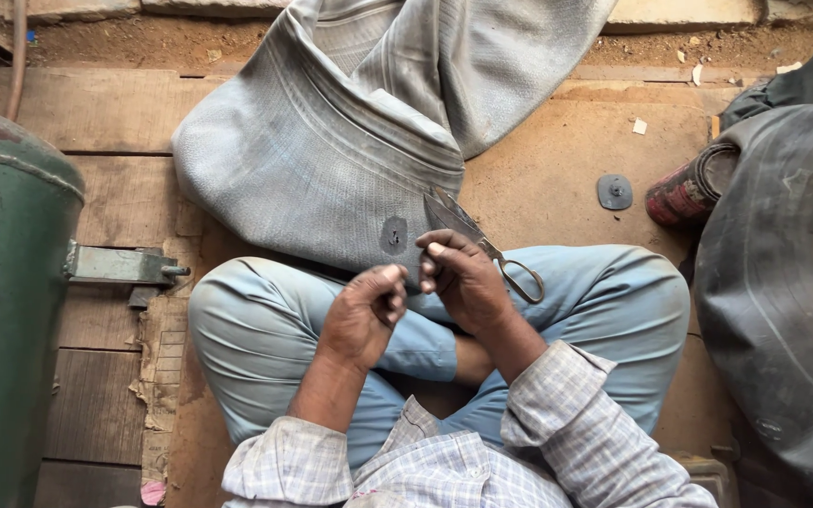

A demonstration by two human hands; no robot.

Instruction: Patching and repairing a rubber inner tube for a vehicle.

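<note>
Checked sleeves, hands over grey inner tube, scissors alongside.

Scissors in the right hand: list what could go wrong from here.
1. The scissors lie close to the left hand; a slip could nick its fingers.
2. Their blades rest against the grey inner tube near its dark patch and might cut the rubber.

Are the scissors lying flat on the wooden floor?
No, the scissors rest across the person's lap, against the right hand and the grey inner tube.
</note>
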